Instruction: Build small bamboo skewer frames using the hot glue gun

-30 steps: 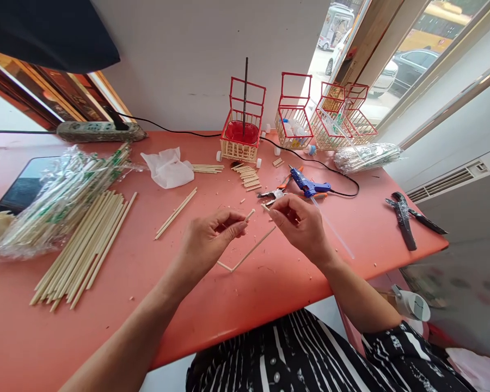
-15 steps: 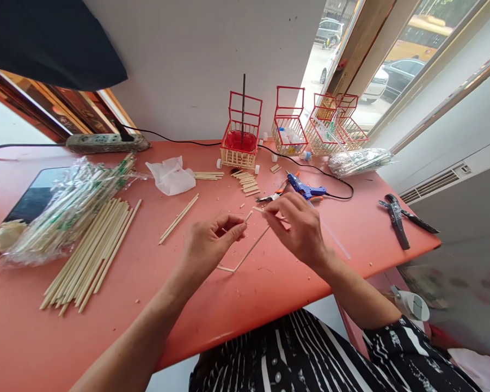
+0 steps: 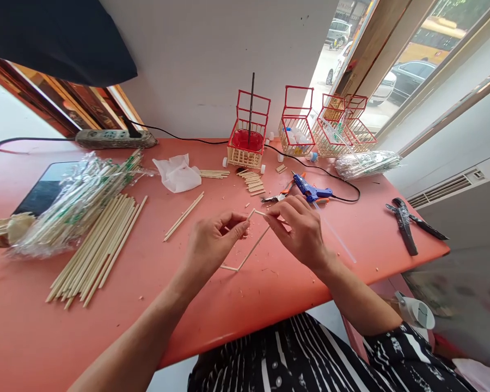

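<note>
Held sticks (image 3: pixel 260 213) are sitting between the left hand (image 3: pixel 218 238) and right hand (image 3: pixel 297 226); on the desk (image 3: pixel 212 310), loose sticks (image 3: pixel 100 245) are lying leftward, before bagged sticks (image 3: pixel 81 201), and a glue gun (image 3: pixel 310 189) is lying behind the right hand (its cord (image 3: pixel 347 201) is passing behind a basket (image 3: pixel 245 158)).

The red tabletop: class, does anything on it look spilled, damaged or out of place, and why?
Pale crumbs are scattered over the red tabletop, some near the left hand, looking like untidy waste. The blue glue gun overlaps orange-handled pliers, as if put down carelessly. No damage is evident.
</note>
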`<move>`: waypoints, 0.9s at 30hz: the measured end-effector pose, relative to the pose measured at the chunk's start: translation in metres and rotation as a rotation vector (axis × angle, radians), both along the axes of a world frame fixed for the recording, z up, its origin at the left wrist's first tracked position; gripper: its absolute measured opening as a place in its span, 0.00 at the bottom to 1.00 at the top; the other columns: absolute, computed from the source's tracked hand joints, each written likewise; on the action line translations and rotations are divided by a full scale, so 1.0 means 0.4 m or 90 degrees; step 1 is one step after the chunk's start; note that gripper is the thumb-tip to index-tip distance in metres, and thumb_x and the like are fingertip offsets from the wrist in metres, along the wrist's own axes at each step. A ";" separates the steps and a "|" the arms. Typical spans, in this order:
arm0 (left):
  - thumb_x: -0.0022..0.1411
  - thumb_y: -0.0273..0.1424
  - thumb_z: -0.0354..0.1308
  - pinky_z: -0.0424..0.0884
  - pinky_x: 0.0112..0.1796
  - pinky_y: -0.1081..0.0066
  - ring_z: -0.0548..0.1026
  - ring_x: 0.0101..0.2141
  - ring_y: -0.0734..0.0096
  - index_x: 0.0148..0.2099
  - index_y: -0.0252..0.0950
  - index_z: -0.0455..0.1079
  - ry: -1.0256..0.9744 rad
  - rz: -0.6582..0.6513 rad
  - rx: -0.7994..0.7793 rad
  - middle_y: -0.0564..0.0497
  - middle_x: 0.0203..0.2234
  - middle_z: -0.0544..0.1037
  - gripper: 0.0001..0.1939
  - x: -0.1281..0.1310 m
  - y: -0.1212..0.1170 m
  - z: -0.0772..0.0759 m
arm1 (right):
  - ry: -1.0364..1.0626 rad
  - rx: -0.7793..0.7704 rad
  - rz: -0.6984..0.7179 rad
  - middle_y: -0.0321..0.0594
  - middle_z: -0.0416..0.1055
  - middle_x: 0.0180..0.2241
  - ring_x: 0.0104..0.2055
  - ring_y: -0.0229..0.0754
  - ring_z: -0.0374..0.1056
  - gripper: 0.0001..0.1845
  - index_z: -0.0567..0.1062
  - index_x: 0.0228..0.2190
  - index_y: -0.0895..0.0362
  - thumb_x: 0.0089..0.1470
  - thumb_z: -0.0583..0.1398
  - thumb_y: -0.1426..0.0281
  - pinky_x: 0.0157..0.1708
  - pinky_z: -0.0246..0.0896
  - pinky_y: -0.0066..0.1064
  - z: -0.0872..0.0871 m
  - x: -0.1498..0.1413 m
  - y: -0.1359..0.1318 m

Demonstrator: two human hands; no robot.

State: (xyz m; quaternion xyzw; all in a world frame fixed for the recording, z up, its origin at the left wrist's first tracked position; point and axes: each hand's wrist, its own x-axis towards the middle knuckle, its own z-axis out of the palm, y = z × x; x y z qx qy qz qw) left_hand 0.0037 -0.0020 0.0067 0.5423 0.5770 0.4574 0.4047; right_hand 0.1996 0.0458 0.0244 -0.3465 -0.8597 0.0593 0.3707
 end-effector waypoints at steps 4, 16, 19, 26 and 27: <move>0.59 0.38 0.63 0.73 0.33 0.72 0.79 0.30 0.69 0.37 0.37 0.77 -0.012 -0.003 -0.005 0.52 0.27 0.80 0.10 0.001 -0.001 0.003 | -0.023 0.017 0.013 0.40 0.72 0.31 0.36 0.42 0.64 0.09 0.71 0.30 0.54 0.65 0.58 0.69 0.42 0.59 0.35 -0.005 0.000 -0.001; 0.60 0.39 0.63 0.71 0.32 0.73 0.78 0.29 0.71 0.37 0.38 0.77 0.014 -0.007 -0.008 0.54 0.27 0.80 0.10 -0.002 -0.004 0.005 | -0.021 0.055 0.015 0.39 0.72 0.31 0.35 0.42 0.64 0.09 0.70 0.30 0.54 0.65 0.59 0.69 0.40 0.60 0.34 -0.007 -0.009 0.006; 0.60 0.40 0.63 0.70 0.32 0.72 0.77 0.29 0.70 0.38 0.38 0.78 0.017 -0.006 -0.018 0.52 0.27 0.81 0.11 -0.003 -0.004 0.003 | -0.020 0.060 0.008 0.39 0.72 0.30 0.35 0.42 0.64 0.09 0.70 0.30 0.54 0.64 0.59 0.69 0.40 0.60 0.35 -0.004 -0.011 0.007; 0.60 0.41 0.63 0.70 0.31 0.73 0.77 0.29 0.70 0.38 0.37 0.78 0.011 -0.005 -0.029 0.52 0.27 0.81 0.12 -0.003 -0.004 0.008 | -0.004 0.055 0.010 0.40 0.74 0.32 0.36 0.42 0.65 0.08 0.71 0.30 0.54 0.64 0.59 0.70 0.41 0.61 0.36 -0.002 -0.012 0.008; 0.60 0.41 0.63 0.70 0.32 0.73 0.77 0.29 0.71 0.38 0.37 0.78 0.009 -0.005 -0.028 0.52 0.27 0.81 0.12 -0.003 -0.004 0.008 | -0.001 0.051 0.010 0.40 0.74 0.32 0.36 0.42 0.65 0.08 0.71 0.31 0.54 0.64 0.59 0.70 0.41 0.61 0.36 -0.002 -0.011 0.008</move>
